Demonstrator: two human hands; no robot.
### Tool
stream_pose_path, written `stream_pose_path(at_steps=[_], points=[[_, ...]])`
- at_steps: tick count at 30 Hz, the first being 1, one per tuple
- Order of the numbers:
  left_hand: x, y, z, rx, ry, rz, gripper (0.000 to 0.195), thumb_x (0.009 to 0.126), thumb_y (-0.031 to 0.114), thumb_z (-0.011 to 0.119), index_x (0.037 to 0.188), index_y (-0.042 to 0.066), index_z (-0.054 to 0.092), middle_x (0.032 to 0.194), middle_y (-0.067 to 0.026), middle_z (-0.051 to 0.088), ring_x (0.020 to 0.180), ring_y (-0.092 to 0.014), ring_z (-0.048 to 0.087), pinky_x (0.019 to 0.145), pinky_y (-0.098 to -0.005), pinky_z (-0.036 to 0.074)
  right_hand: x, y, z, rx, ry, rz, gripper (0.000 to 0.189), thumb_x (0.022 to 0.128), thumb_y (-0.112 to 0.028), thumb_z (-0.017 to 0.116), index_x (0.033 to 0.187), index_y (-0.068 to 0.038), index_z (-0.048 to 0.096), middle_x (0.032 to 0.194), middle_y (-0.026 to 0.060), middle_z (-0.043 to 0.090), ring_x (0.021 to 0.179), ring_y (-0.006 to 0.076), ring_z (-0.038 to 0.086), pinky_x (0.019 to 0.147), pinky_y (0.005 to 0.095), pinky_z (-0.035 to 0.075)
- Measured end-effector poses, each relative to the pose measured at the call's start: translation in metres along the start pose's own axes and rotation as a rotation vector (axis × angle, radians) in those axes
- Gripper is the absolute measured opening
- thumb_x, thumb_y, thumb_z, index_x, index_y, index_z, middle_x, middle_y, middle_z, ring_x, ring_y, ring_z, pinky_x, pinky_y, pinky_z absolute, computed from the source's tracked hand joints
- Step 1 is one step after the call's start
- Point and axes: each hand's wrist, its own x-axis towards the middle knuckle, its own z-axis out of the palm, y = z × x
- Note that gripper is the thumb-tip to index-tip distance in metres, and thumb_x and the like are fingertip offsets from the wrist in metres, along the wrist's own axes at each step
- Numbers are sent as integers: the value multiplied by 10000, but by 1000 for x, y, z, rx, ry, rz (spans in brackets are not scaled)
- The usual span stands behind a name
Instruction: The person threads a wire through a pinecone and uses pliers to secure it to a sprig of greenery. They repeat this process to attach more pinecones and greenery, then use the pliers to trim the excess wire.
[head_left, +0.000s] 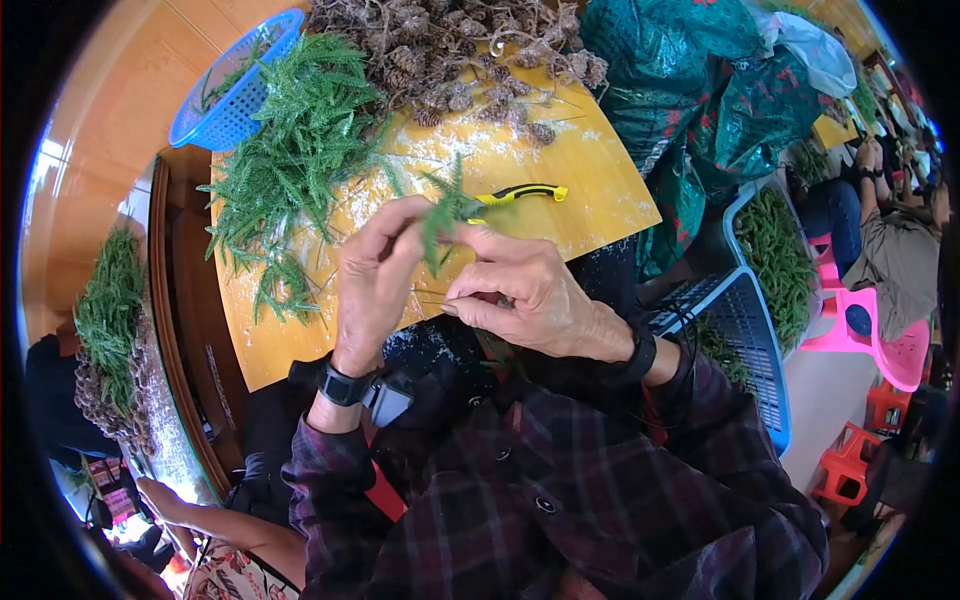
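Note:
Between my two hands, over the near part of a yellow board (607, 176), is a small green artificial pine sprig (444, 214). My left hand (379, 266) pinches it between thumb and fingers. My right hand (517, 289) meets the sprig from the right, its fingers curled and the thumb pressed to the index finger; a thin stem seems to run there, partly hidden. Just beyond the hands lies a yellow and black cutting tool (529, 193), its left end covered by the sprig. A heap of green pine sprigs (300, 135) spreads over the board's left side.
Brown pine cones (450, 52) on wiry stems pile at the back, amid white flakes. A blue basket (232, 97) leans at the far left. Green patterned sacks (675, 90) bulge on the right, above blue crates (739, 337) of greenery. A co-worker's arm (225, 525) shows lower left.

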Motion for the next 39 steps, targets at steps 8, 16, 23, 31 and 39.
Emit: stream_pose_path(at_steps=[8, 16, 23, 31, 39], points=[[6, -5, -17, -506, -53, -148, 231, 941, 124, 490, 1078, -25, 603, 897, -80, 641, 917, -170, 591, 855, -295, 446, 6, 0, -15, 457, 200, 172, 82, 857, -69, 631, 827, 6, 645, 1208, 151, 588, 662, 82, 592, 592, 220, 460], [15, 5, -9, -245, -156, -19, 197, 917, 88, 521, 1070, -6, 603, 935, -60, 618, 880, -151, 560, 842, -284, 428, 5, 10, -27, 798, -2, 467, 122, 895, -68, 599, 824, 29, 620, 911, 40, 591, 668, 49, 550, 578, 197, 419], [2, 7, 1, 217, 145, 127, 158, 892, 77, 555, 1026, -1, 586, 962, -23, 592, 858, -99, 515, 793, -235, 409, 0, 14, -15, 306, 181, 234, 89, 842, -52, 655, 810, 29, 639, 893, 49, 606, 622, 60, 533, 538, 209, 411], [-6, 24, 17, -20, 20, -60, 137, 894, 76, 556, 1001, -2, 590, 910, -28, 596, 851, -86, 524, 785, -234, 422, 0, -2, -7, -140, 94, 24, 43, 774, -7, 682, 802, 7, 652, 1026, 96, 635, 663, 83, 568, 545, 229, 427], [3, 5, -7, -274, -71, -121, 192, 905, 51, 547, 1081, 16, 616, 823, -16, 638, 762, -78, 563, 743, -231, 446, 4, 1, -19, 116, 137, 94, 76, 811, -50, 677, 821, 20, 651, 1050, 116, 639, 691, 80, 574, 565, 227, 428]])
